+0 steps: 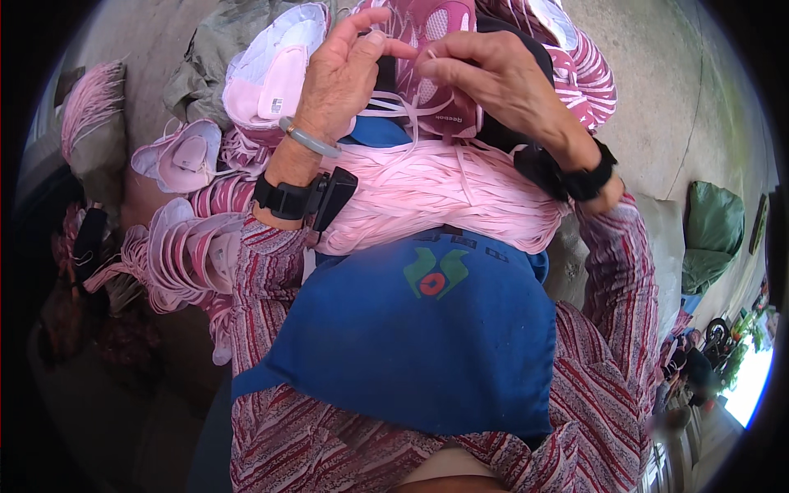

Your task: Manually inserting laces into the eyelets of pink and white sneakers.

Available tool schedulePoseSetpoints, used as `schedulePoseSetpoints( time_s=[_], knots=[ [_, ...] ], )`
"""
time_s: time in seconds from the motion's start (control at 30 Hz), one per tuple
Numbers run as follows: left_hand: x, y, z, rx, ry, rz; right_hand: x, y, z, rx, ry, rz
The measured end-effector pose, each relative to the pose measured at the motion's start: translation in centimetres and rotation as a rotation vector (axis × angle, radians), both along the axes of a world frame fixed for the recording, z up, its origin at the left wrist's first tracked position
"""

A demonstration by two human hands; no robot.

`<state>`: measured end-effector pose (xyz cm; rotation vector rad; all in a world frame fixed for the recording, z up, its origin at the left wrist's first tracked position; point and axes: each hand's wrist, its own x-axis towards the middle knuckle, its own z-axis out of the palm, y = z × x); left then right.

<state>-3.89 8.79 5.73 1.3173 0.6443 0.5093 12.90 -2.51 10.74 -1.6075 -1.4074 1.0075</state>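
Standing across from this one, I can see two bare hands working right above a pink sneaker upper (pixel 429 25). It sits out past the lap, toe pointing away from the person, with white mesh panels and a darker heel. Pale lace ends (pixel 411 108) loop loosely beside that heel.

Right hand (pixel 493 78): thumb and forefinger pressed together over the upper, pinching a pale sliver (pixel 431 54). Way too small for me to tell if that's a lace tip. Left hand (pixel 345 78): fingers spread, one raised and another stretched toward the right fingertips. Can't tell if those two hands actually touch, or if the left one has hold of anything.

Across the lap there's a big heap of pink laces (pixel 427 185), lying just above a blue apron (pixel 411 353) with a green and red print. Striped sleeves (pixel 612 271), black straps (pixel 283 197) on both wrists, plus a pale bangle (pixel 311 140) on the left.

Loads more uppers around too: a nested stack (pixel 185 246) at the person's left, a pale-lined one (pixel 275 70) near the left hand, and maroon ones (pixel 588 82) beyond the right wrist. Green sack (pixel 711 234) on the concrete floor (pixel 649 82) off to the right.
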Motion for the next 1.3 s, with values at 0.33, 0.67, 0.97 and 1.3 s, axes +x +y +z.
schedulePoseSetpoints(
  time_s=[0.33,0.67,0.97,1.3],
  knots=[
    [-1.9,-1.7,0.5,-0.322,-0.205,0.048,-1.9,-0.3,-2.3,-0.187,0.640,-0.218],
    [-2.2,-3.4,0.4,-0.185,-0.100,0.215,-3.6,-0.8,-3.4,-0.171,0.714,-0.351],
    [-2.3,-4.2,-0.8,-0.213,-0.105,0.130,-5.0,-1.2,-3.9,-0.109,0.806,-0.386],
    [-1.9,-5.6,1.5,-0.142,-0.010,-0.103,-3.0,0.5,-3.6,0.496,-0.190,-0.132]
  ],
)
